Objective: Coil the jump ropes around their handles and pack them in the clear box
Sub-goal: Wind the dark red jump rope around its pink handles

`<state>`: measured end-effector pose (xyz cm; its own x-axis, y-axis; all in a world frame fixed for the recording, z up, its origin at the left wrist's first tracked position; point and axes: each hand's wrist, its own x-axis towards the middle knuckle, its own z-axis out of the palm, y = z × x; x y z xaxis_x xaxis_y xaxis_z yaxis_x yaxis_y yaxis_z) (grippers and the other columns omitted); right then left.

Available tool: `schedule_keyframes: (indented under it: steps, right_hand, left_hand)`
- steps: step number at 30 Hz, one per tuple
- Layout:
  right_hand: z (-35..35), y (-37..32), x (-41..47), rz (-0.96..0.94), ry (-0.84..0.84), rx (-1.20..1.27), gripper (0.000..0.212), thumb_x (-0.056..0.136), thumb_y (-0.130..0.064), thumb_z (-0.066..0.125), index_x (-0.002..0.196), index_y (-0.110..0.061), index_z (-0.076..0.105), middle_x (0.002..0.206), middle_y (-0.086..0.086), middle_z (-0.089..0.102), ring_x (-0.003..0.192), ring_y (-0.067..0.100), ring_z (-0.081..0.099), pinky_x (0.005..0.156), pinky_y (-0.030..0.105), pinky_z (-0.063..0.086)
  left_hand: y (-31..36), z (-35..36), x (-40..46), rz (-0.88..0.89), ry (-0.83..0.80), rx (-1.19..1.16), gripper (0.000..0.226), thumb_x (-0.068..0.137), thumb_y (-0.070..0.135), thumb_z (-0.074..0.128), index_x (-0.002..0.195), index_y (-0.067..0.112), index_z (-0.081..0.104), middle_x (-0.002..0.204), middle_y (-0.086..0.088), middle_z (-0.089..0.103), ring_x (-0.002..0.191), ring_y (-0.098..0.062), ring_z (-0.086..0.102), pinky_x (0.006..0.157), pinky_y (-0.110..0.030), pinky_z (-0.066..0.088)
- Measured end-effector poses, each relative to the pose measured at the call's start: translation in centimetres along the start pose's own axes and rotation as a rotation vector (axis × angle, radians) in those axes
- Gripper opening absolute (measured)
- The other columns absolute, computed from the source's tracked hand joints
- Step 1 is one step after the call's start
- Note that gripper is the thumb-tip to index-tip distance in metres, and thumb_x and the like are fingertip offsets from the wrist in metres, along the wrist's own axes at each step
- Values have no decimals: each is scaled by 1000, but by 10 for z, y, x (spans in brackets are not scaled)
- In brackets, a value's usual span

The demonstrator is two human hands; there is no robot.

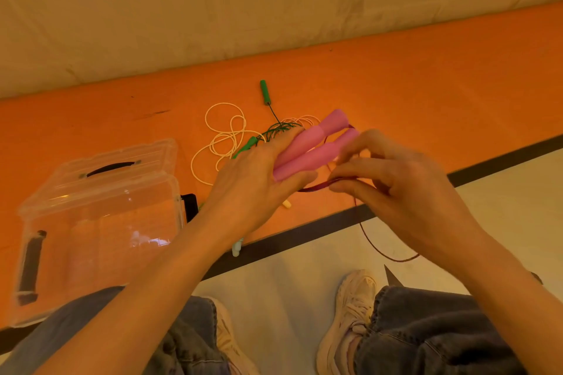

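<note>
Here your left hand [253, 189] grips two pink plastic handles [313, 148], your right hand [393, 179] pinches their dark red cord [316, 187], whose trailing end drops past the orange table edge [335, 219].

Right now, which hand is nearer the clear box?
Left. The left hand grips the pink handles just right of the clear box; the right hand, pinching the dark red rope, is farther right.
</note>
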<state>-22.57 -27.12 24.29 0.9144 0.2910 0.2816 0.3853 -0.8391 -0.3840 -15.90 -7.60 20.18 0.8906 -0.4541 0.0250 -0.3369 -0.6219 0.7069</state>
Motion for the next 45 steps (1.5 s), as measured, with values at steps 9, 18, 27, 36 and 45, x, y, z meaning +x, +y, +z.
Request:
schedule_keyframes:
  steps: [9, 18, 27, 36, 45]
  right_hand:
    - [-2, 12, 8, 9, 55, 203, 25, 89, -37, 49, 101, -26, 68, 109, -13, 59, 105, -5, 51, 88, 6, 39]
    - [1, 5, 9, 60, 32, 234, 19, 86, -35, 59, 100, -27, 70, 93, -17, 64, 87, -2, 59, 77, 14, 45]
    - [-1, 2, 10, 138, 13, 338, 20, 87, -34, 61, 98, -22, 72, 82, -13, 61, 64, -1, 58, 55, 13, 47]
    - [-25, 7, 9, 179, -190, 232, 19, 75, -41, 62, 94, -39, 62, 82, -14, 66, 72, 6, 59, 66, 23, 50]
    - [-22, 21, 28, 204, -2, 432, 24, 71, -31, 70, 84, -11, 71, 79, -7, 71, 76, 5, 67, 68, 20, 53]
  left_hand:
    - [5, 2, 1, -35, -117, -324, 74, 74, 71, 49, 140, 39, 44, 118, 14, 63, 94, -12, 66, 83, -42, 54]
    - [2, 4, -3, 22, -172, -72, 61, 83, 69, 31, 140, 51, 35, 119, 11, 64, 101, -13, 59, 85, -41, 49]
    - [13, 1, -7, 87, -218, -80, 66, 75, 69, 60, 136, 51, 40, 118, 23, 60, 104, -2, 57, 88, -38, 49]
    - [1, 2, -6, 154, -83, 507, 66, 88, 65, 41, 147, 44, 20, 116, 7, 57, 104, -20, 57, 73, -33, 43]
    - [17, 17, -16, 307, -169, 647, 82, 90, 65, 40, 153, 28, 2, 125, 5, 53, 110, -21, 56, 72, -36, 46]
